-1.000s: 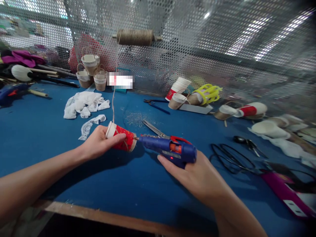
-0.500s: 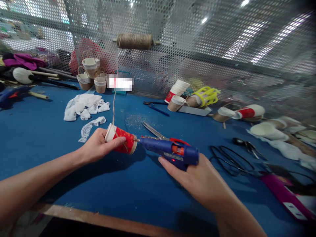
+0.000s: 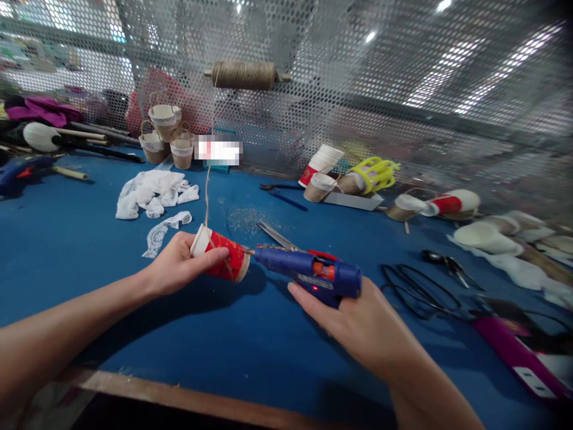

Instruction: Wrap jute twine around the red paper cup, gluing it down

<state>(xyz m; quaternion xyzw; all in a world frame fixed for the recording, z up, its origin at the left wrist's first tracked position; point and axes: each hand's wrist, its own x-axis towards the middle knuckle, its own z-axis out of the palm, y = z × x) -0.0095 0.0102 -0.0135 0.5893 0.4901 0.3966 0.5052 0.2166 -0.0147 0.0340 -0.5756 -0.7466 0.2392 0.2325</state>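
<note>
My left hand (image 3: 176,266) grips a red paper cup (image 3: 220,254) lying on its side just above the blue table (image 3: 224,334). A strand of jute twine (image 3: 206,194) runs from the cup up to a twine spool (image 3: 244,74) on the mesh wall. A blue glue gun (image 3: 313,272) sits in my right hand (image 3: 358,325), its nozzle touching the cup's base end. Red-handled scissors (image 3: 286,240) lie just behind the gun.
White lace scraps (image 3: 150,192) lie to the left, small twine-wrapped cup baskets (image 3: 166,132) behind them. Stacked cups (image 3: 319,164), a yellow holder (image 3: 373,173) and pliers (image 3: 282,192) stand at the back. Black cords (image 3: 418,289), black scissors (image 3: 447,261) and a magenta object (image 3: 514,352) fill the right.
The cup has tilted slightly, its base end a little lower, with the glue gun nozzle staying against it. Both hands have barely shifted.
</note>
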